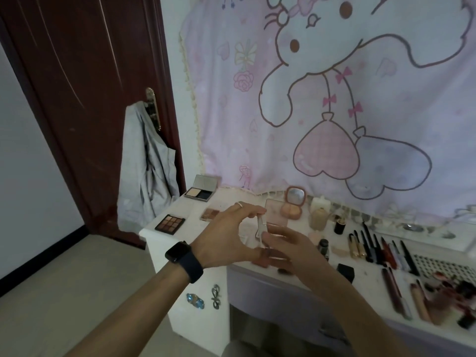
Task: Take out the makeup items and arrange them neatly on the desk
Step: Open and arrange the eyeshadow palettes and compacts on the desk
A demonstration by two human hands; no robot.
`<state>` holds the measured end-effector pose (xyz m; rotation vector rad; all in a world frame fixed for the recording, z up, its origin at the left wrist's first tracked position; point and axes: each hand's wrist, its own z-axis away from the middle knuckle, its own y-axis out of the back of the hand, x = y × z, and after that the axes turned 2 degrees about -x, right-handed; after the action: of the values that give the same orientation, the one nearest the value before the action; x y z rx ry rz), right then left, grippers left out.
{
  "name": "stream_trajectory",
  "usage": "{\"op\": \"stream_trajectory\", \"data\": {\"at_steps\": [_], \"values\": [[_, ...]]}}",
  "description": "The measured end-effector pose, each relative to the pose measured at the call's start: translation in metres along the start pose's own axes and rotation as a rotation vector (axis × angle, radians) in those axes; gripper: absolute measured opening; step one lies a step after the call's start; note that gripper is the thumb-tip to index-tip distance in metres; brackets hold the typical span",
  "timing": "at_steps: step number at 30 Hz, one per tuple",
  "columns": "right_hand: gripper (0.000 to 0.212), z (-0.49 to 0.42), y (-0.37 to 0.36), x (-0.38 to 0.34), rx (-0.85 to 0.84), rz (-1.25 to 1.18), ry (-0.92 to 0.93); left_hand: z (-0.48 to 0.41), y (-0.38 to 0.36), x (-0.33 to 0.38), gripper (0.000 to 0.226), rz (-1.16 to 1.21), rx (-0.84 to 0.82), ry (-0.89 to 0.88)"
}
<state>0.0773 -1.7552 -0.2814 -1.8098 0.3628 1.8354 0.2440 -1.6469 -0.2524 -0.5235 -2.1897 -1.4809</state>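
While the left hand (226, 235) pinches its top and the right hand (288, 246) its lower end, the slim silvery tool (260, 228) hangs above the desk (192, 215), near-left; probably light, stiff, slippery: grip mid-shaft.

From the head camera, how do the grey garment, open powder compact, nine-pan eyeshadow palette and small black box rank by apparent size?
1. grey garment, by far.
2. open powder compact and nine-pan eyeshadow palette: about alike, left unranked.
3. small black box, smallest though nearer the camera.
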Motion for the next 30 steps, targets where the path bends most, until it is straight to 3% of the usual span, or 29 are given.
{"op": "stream_trajectory", "data": {"at_steps": [4, 9, 14, 23, 26, 30], "values": [[0.045, 0.005, 0.000, 0.002, 0.018, -0.007, 0.068, 0.006, -0.007, 0.004, 0.080, -0.010, 0.014, -0.025], [0.055, 0.016, 0.008, 0.007, 0.032, 0.203, 0.170, 0.014, -0.010, 0.004, 0.074, 0.506, -0.051, 0.239], [0.060, 0.015, 0.007, 0.008, -0.089, 0.204, 0.215, 0.013, -0.010, 0.006, 0.048, 0.566, -0.139, 0.269], [0.054, 0.013, 0.008, 0.012, -0.097, 0.197, 0.228, 0.015, -0.020, -0.002, 0.043, 0.655, -0.039, 0.279], [0.049, 0.010, 0.010, 0.016, -0.082, 0.204, 0.191, 0.014, -0.021, -0.004, 0.036, 0.648, -0.033, 0.254], [0.042, 0.003, 0.013, 0.019, -0.038, -0.133, -0.122, 0.014, -0.023, -0.004, 0.063, 0.470, 0.001, 0.192]]}}
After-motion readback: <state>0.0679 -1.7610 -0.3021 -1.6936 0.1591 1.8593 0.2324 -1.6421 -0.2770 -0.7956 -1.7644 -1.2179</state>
